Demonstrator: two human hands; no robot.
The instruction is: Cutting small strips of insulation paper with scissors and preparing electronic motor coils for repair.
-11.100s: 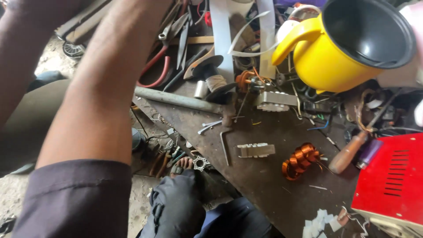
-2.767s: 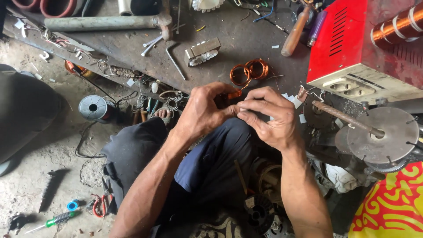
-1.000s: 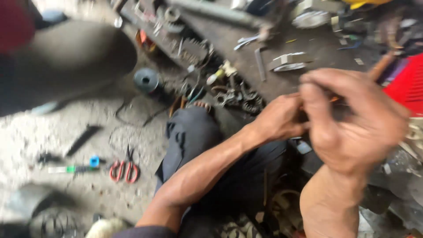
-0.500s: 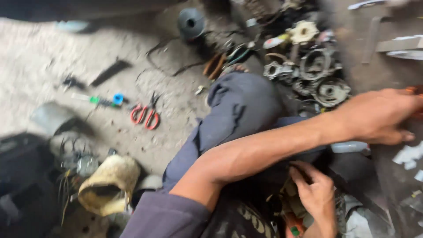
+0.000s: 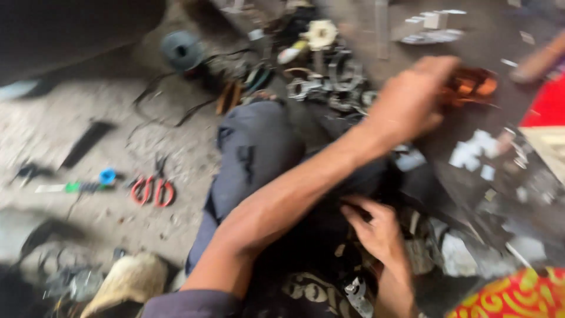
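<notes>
Left hand: the left hand [image 5: 406, 106] is stretched out over the dark counter [image 5: 471, 47], fingers curled down against the copper wire coil [image 5: 471, 85]; blur hides whether they pinch it or only rest on it
Right hand: the right hand [image 5: 376, 229] lies low in the lap, fingers loosely bent on dark clutter; whether it grips anything cannot be told
Coil: orange-brown, on the counter just past the left fingertips, partly covered by them
Near the coil: a wooden tool handle [image 5: 538, 59] to its right, a grey metal block [image 5: 429, 26] above
Knee: a grey trouser leg [image 5: 253, 153] under the left forearm
Floor: red-handled scissors [image 5: 153, 189] on the concrete floor [image 5: 88, 88], a dark wire spool [image 5: 181, 50] farther up
</notes>
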